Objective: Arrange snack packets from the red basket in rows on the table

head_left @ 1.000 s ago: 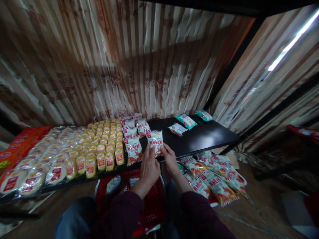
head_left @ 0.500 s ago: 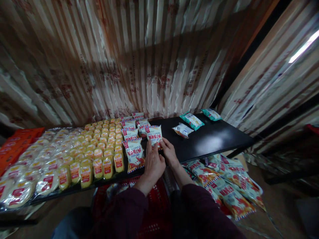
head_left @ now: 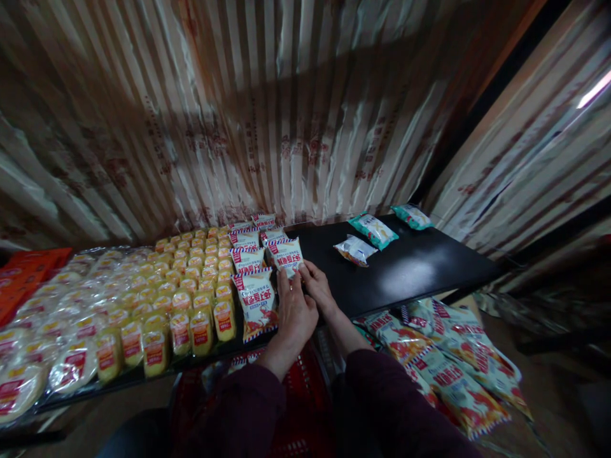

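Observation:
A white snack bag point(head_left: 285, 256) with red lettering and a striped top edge leans at the front of the second column of bags. My left hand point(head_left: 296, 313) has its fingers on the bag's lower edge, and my right hand point(head_left: 319, 289) grips its lower right corner. Both hands are closed on this bag; the fingertips behind it are hidden. Just left, a matching snack bag point(head_left: 256, 300) lies at the shelf's front edge, with several more of the same behind it.
Rows of wrapped yellow cakes point(head_left: 202, 329) and round white pastries point(head_left: 74, 364) fill the left of the black shelf point(head_left: 405, 273). To the right lie a small silvery packet point(head_left: 356, 249) and green bags point(head_left: 373, 229). Large snack bags point(head_left: 461, 381) are heaped below, beside a red crate point(head_left: 305, 401).
The held bag has shifted slightly left and back, closer to the neighbouring column, with both hands still on it. The camera view has shifted a little.

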`<state>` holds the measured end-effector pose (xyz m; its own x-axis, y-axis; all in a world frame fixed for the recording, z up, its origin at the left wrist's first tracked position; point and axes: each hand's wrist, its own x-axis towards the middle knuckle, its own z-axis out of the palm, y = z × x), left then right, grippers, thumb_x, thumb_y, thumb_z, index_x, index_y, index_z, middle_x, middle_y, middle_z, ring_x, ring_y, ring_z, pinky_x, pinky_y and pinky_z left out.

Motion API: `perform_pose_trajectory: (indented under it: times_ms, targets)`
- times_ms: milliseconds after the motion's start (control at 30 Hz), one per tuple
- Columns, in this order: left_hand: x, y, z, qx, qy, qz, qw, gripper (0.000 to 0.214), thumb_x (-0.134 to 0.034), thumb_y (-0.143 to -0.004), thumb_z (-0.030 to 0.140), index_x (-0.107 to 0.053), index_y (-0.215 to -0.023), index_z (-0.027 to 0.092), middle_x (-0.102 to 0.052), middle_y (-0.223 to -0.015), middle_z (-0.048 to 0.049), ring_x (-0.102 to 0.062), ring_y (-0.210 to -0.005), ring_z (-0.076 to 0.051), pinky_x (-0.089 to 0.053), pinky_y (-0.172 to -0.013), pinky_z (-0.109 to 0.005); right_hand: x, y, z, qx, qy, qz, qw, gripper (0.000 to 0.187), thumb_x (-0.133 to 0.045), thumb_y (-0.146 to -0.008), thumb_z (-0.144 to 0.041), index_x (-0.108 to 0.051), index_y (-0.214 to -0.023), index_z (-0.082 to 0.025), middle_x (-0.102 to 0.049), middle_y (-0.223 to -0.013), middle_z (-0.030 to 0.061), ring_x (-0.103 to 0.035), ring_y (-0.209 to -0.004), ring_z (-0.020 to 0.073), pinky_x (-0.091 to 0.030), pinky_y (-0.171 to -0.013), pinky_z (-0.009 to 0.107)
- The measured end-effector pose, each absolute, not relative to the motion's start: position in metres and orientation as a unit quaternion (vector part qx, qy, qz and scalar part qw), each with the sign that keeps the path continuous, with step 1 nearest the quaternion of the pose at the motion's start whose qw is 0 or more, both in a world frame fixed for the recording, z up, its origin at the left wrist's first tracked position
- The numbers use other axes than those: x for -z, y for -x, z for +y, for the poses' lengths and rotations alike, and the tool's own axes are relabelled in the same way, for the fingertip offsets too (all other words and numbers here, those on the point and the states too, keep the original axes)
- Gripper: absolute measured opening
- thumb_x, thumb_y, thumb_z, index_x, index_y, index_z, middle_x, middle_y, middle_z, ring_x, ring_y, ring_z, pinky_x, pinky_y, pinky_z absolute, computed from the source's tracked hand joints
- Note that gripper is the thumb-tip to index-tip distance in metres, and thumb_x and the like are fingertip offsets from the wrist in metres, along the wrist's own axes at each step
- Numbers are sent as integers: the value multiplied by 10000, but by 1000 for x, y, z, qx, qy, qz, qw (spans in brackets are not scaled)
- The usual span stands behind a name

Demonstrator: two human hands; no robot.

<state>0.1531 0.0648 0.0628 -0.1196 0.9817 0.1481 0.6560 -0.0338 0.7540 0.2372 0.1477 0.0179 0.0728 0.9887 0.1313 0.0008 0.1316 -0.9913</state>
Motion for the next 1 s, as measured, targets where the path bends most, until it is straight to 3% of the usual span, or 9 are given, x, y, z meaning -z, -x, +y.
perform_pose_trajectory:
  times_ms: [267, 500, 867, 1000]
  targets:
    - [-58, -155, 72, -383, -624, 640, 233, 615, -479, -771, 103, -419, -1383, 113, -250, -1540, -163, -155, -1437, -316, -198, -1170, -482, -6, -233, 156, -436, 507, -527, 524, 423, -585, -760, -535, -677, -1055, -246, -723, -959, 22, -644, -870, 220, -508, -827, 359]
    - [-55, -154, 75, -382, -626, 638, 236, 623, -490, -768, 118, -426, -1388, 124, -274, -1533, -155, -138, -1440, -316, -185, -1172, -491, -5, -234, 157, -385, 520, -545, 534, 409, -600, -750, -531, -712, -1020, -245, -712, -1018, 53, -626, -974, 246, -499, -876, 378]
    - [-54, -151, 79, -359, -651, 638, 203, 612, -477, -753, 104, -443, -1362, 64, -252, -1532, -194, -140, -1437, -327, -180, -1176, -491, -7, -230, 163, -447, 490, -521, 537, 445, -569, -772, -566, -684, -1062, -249, -724, -983, 33, -654, -909, 237, -517, -826, 367]
    - [-51, -148, 78, -369, -655, 635, 179, 601, -482, -731, 91, -477, -1332, 96, -327, -1507, -160, -146, -1440, -311, -185, -1175, -505, -5, -232, 164, -354, 536, -576, 505, 394, -534, -797, -533, -704, -1013, -251, -705, -1021, 47, -620, -975, 241, -469, -913, 398]
